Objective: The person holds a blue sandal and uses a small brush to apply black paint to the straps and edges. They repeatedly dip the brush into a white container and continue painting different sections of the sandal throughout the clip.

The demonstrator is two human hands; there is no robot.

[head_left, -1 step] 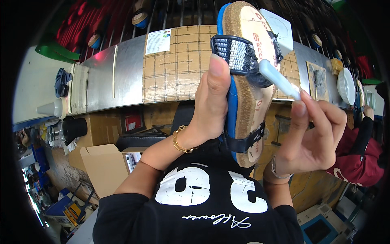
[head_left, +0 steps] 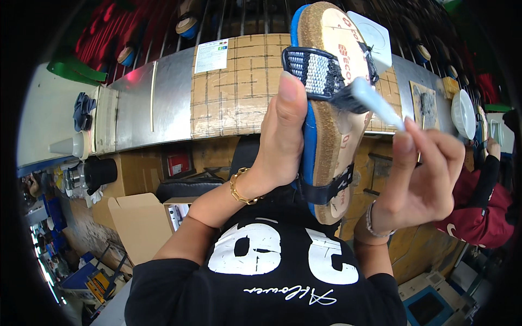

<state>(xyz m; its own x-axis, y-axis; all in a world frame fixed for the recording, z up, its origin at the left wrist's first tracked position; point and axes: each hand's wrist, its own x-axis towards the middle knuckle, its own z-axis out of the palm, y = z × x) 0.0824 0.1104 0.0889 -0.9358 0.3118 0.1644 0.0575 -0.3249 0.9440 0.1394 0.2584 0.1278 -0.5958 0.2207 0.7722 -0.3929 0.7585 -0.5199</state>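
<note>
My left hand (head_left: 280,141) grips a sandal (head_left: 326,130) by its side and holds it tilted upright, thumb near the strap, other fingers hidden behind. The sandal has a cork midsole, a blue outsole and a pale printed footbed. A black strap with a woven grey and white panel (head_left: 321,73) crosses it, and a plain black strap (head_left: 329,187) sits lower. Between thumb and fingertips, my right hand (head_left: 421,176) pinches a pale blue stick-shaped tool (head_left: 383,108). Its blunt end is over the dark strap part at the footbed; whether it touches I cannot tell.
Beyond the sandal, a taped cardboard sheet (head_left: 239,87) covers part of a metal bench (head_left: 133,108). More soles (head_left: 186,27) lie on the rollers behind. A white bowl (head_left: 463,115) stands to the right, near another person's maroon sleeve (head_left: 481,204). An open carton (head_left: 136,228) is at lower left.
The pale blue tool and my right hand have shifted slightly to the right, and the tool's end looks blurred. My left hand and the sandal have hardly moved.
</note>
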